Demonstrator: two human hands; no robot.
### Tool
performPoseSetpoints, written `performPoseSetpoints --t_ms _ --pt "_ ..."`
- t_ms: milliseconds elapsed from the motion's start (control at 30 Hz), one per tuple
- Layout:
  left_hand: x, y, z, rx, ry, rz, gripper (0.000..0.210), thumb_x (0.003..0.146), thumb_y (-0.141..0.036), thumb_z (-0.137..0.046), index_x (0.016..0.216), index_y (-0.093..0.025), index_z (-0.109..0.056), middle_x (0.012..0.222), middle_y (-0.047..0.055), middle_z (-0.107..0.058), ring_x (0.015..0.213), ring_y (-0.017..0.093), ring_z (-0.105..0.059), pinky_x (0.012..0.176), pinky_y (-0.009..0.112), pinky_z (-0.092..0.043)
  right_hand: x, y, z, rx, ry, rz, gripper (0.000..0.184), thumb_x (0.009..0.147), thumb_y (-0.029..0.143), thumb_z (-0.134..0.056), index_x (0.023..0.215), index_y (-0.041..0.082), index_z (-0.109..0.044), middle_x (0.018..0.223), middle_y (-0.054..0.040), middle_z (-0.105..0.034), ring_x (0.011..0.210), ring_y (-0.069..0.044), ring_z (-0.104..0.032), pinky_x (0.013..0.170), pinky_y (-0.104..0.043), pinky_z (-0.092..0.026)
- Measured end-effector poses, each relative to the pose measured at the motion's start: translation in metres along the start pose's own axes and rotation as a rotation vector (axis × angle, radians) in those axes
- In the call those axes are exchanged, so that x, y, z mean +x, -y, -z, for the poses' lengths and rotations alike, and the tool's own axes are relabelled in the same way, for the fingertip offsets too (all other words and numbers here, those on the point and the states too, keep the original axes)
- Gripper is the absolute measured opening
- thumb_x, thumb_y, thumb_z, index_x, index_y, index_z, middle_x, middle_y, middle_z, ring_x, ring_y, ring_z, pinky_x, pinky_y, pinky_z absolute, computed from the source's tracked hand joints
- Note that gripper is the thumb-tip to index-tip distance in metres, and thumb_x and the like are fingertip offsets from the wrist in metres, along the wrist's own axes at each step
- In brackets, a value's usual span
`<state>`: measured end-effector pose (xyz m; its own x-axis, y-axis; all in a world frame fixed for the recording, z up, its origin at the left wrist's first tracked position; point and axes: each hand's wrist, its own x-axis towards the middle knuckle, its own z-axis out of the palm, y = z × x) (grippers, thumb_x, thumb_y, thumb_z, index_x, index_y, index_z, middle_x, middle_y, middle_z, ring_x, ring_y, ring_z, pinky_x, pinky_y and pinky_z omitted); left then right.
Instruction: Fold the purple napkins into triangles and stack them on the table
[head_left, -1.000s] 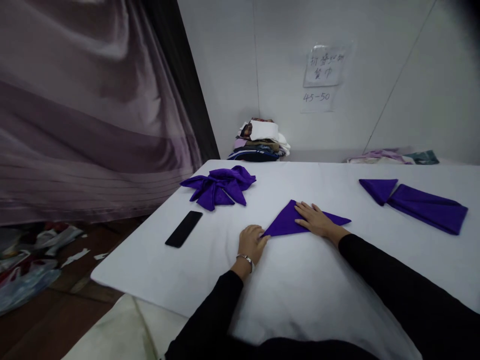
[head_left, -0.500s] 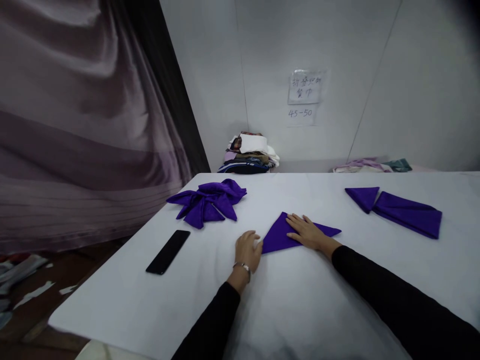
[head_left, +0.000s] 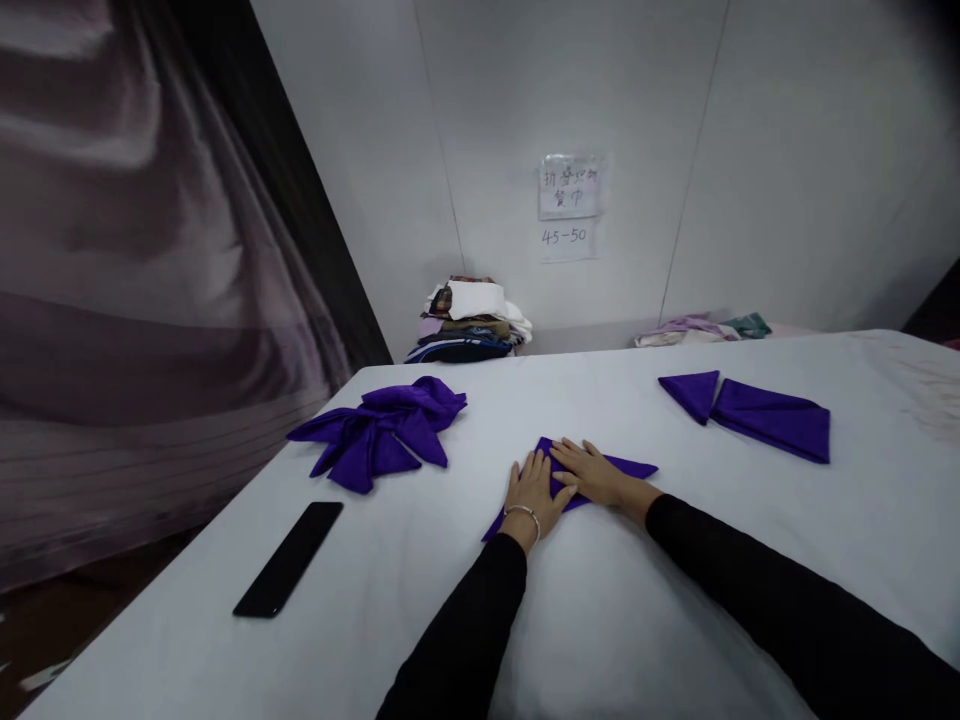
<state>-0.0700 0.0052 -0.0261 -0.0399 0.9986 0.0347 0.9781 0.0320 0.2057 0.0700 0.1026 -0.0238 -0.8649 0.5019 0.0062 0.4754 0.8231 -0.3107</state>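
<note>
A purple cloth napkin (head_left: 628, 466), folded into a triangle, lies flat on the white table under both hands. My left hand (head_left: 535, 490) rests on its left part with the fingers stretched out, a bracelet round the wrist. On the middle of the cloth lies my right hand (head_left: 589, 473), palm down, fingers spread. The two hands touch or nearly touch at the left thumb. Much of the cloth's centre is hidden beneath them; its right tip, top corner and lower left tip show.
Loose purple cloths (head_left: 390, 430) lie heaped at the left, beyond a black phone (head_left: 289, 560). To the right are a folded purple triangle (head_left: 691, 392) and a folded purple strip (head_left: 776, 420). Stacked clothes (head_left: 472, 325) stand behind the white table (head_left: 615, 620), below a paper sign (head_left: 570, 188).
My left hand has moved from the cloth's left edge onto the cloth, beside my right hand. My right hand stays on the cloth. The whole view has shifted slightly.
</note>
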Motion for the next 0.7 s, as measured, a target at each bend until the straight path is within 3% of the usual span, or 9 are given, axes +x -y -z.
performPoseSetpoints --t_ms 433,700 --pt "0.004 -0.003 0.001 0.090 0.040 0.026 0.076 0.083 -0.063 -0.017 0.139 -0.012 -0.024 0.147 0.009 -0.021 0.136 0.023 -0.012 0.110 0.046 -0.010 -0.001 -0.014 0.006 -0.013 -0.038 0.117 0.068 0.086 0.062 -0.024 0.141 0.021 -0.021 0.145 -0.0086 -0.025 0.134 -0.023 -0.014 0.107 -0.047 -0.003" --pt "0.007 -0.001 -0.001 0.125 0.051 0.026 0.074 0.083 -0.061 -0.019 0.139 -0.013 -0.024 0.147 0.010 -0.020 0.136 0.025 -0.010 0.109 0.046 -0.012 -0.012 -0.043 0.020 -0.029 -0.048 0.047 0.067 0.086 0.062 -0.022 0.142 0.025 -0.016 0.147 -0.0060 -0.019 0.135 -0.023 -0.010 0.107 -0.048 -0.001"
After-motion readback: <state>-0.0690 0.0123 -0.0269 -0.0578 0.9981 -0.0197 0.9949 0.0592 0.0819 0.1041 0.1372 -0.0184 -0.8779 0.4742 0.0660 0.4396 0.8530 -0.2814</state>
